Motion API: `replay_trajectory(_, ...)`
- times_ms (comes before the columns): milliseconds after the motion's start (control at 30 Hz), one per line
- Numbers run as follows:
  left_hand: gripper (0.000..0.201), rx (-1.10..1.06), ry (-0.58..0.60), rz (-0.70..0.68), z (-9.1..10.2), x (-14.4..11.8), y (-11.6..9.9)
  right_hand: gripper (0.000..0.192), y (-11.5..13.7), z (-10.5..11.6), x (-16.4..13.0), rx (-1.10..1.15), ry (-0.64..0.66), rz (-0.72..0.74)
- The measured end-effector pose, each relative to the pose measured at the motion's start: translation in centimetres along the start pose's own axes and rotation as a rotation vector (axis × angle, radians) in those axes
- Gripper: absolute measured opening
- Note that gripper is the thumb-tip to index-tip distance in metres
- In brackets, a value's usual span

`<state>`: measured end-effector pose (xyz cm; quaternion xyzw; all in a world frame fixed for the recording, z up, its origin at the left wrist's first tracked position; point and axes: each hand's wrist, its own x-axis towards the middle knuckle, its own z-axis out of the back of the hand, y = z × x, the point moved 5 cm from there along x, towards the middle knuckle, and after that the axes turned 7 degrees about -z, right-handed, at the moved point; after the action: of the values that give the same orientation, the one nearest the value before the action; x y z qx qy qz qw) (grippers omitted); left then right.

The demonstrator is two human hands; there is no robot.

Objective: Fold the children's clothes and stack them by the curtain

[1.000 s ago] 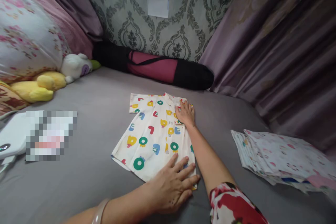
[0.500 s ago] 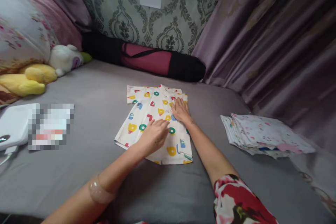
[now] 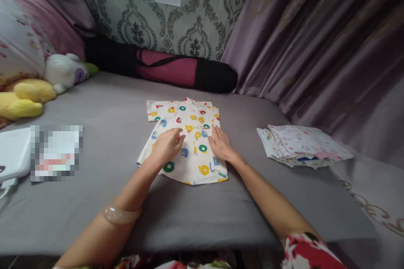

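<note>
A small white short-sleeved shirt (image 3: 202,168), printed with red, yellow, green and blue letter shapes, lies spread on the grey bed sheet. Its collar points away from me and its hem faces me. Flat on the shirt's right side, my right hand (image 3: 221,145) rests with the fingers stretched out, just below the right sleeve. A strip along that right edge appears folded inward. Over the left half of the shirt is my left hand (image 3: 168,145), thumb and forefinger apart, fingers slightly bent and holding nothing. Whether it touches the cloth I cannot tell.
To the right sits a stack of folded clothes (image 3: 306,145). A long black and maroon bag (image 3: 167,69) lies along the wall. Plush toys (image 3: 65,71) are at the back left. A white device with a cable (image 3: 14,151) and a blurred flat object (image 3: 57,153) lie at left.
My left hand has moved left across the shirt from its middle. My right hand has slid down the right side towards the hem. The camera view has shifted slightly.
</note>
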<state>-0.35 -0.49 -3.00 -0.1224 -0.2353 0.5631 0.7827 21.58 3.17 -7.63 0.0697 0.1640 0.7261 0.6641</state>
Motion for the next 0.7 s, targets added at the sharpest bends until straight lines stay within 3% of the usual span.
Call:
replay_trajectory(100,0.034,-0.014,0.052,0.06,0.2,0.0,0.2,0.069,0.5,-1.0,-2.5,-0.111,-0.085,-0.012)
replay_trajectory(200,0.037,-0.057,0.094,0.085,0.4,0.0,-0.1,0.066,1.0,-0.9,-2.6,-0.152,-0.127,-0.018)
replay_trajectory(367,0.04,-0.166,0.119,0.098,1.8,-0.2,-0.2,0.068,1.0,0.0,-4.1,-0.093,-0.013,0.001)
replay_trajectory(533,0.037,-0.064,0.071,0.185,3.4,-1.5,3.9,0.074,1.3,-0.4,-8.2,-0.099,0.051,0.083)
replay_trajectory(700,0.034,0.063,0.073,0.352,3.8,-3.5,8.0,0.072,1.4,-1.0,-9.0,-0.149,0.074,0.082)
